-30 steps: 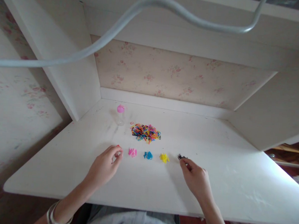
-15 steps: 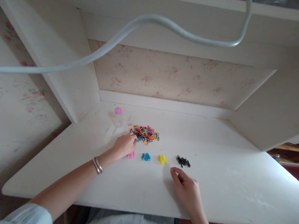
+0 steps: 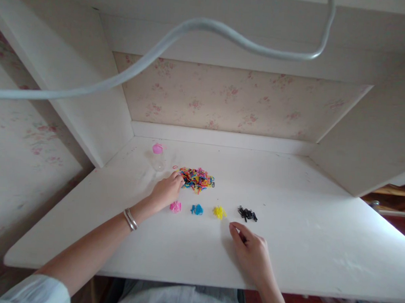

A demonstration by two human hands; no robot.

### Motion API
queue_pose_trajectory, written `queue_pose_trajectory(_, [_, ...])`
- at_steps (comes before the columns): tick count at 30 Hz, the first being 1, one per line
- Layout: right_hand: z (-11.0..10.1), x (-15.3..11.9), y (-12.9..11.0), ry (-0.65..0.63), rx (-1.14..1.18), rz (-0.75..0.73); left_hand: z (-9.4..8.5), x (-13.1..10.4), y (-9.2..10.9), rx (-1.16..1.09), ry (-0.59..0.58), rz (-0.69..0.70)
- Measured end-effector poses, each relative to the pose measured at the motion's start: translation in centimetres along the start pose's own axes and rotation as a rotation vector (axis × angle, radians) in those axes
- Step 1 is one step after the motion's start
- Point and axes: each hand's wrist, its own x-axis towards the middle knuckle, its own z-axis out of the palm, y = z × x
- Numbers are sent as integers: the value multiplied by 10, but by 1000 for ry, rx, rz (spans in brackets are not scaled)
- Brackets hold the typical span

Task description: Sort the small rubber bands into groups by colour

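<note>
White desk (image 3: 320,250), small coloured bands lying on it. Mixed heap (image 3: 199,181) near the middle, towards the back; left hand (image 3: 167,189) at its left edge, fingers bent down onto the bands, forearm reaching in from lower left — fingertips partly hidden, cannot tell whether they grip one. Nearer the person, a row of single-colour clusters, left to right: pink cluster (image 3: 175,207) just below the left hand, blue cluster (image 3: 197,209), yellow cluster (image 3: 219,212), black cluster (image 3: 247,213). Right hand (image 3: 251,250) in front of the gap between yellow and black, thumb and forefinger tips drawn together — anything between them too small to tell. Clear jar (image 3: 159,161) with pink top stands behind and left of the heap.
</note>
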Motion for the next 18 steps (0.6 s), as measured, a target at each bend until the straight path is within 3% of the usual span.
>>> queue_pose_trajectory(11, [0,0,-1,12,11,13,-12,-6,-3,100,100,-45])
queue_pose_trajectory(18, [0,0,-2,16,-18,-1,-13,-44,27,105,137,15])
